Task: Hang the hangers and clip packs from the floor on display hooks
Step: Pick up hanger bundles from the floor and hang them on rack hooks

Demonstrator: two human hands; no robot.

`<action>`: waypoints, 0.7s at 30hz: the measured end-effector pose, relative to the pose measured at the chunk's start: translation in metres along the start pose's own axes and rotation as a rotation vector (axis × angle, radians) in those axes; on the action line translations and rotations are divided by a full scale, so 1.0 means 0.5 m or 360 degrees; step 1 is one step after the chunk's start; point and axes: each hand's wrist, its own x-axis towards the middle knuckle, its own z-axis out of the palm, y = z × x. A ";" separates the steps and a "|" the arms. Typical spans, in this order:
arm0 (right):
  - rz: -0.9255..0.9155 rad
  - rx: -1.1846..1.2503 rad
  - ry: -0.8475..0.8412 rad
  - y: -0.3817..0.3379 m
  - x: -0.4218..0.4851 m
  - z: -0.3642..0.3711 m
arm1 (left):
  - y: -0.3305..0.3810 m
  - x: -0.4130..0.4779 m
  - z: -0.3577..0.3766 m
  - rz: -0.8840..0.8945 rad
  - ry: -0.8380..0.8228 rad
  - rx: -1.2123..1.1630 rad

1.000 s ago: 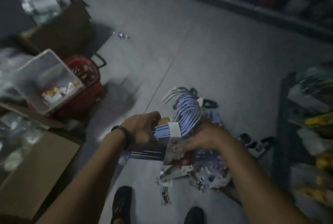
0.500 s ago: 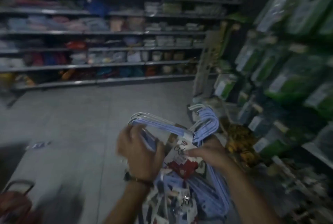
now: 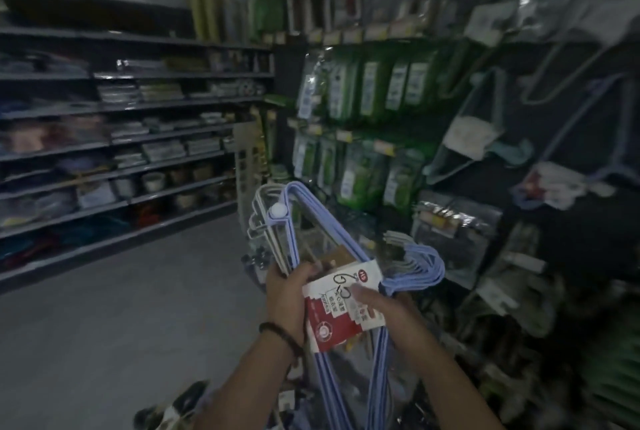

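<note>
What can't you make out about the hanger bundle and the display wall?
Head view only.
Label: print too small, partly under the right hand.
Display hooks: lost in dark blur behind the green packs.
Blue hangers: lower ends cut by the bottom edge.

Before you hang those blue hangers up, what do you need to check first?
1. Left hand grips the bundle of light-blue wire hangers: ok.
2. Right hand pinches the bundle's red-and-white paper label: ok.
3. Curved hanger hooks stick out free, toward the dark display wall: ok.
4. An empty display hook in sight: cannot tell, too dim and blurred.
5. White wire hangers separate from the blue bundle: cannot tell.
</note>
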 end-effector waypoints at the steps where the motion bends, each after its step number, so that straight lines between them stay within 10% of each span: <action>1: -0.0017 -0.0138 0.0071 -0.023 -0.025 -0.033 | -0.003 -0.008 0.039 0.0028 -0.0015 0.0041; 7: -0.0095 -0.1615 0.0729 -0.164 -0.100 -0.274 | -0.050 -0.025 0.279 0.0062 -0.0214 0.0303; 10: -0.0424 -0.1648 0.1082 -0.201 -0.064 -0.370 | -0.091 -0.045 0.399 0.0229 -0.0277 0.0404; 21: -0.0402 -0.1607 0.1022 -0.216 0.055 -0.640 | -0.188 -0.055 0.678 0.0167 -0.0608 0.0788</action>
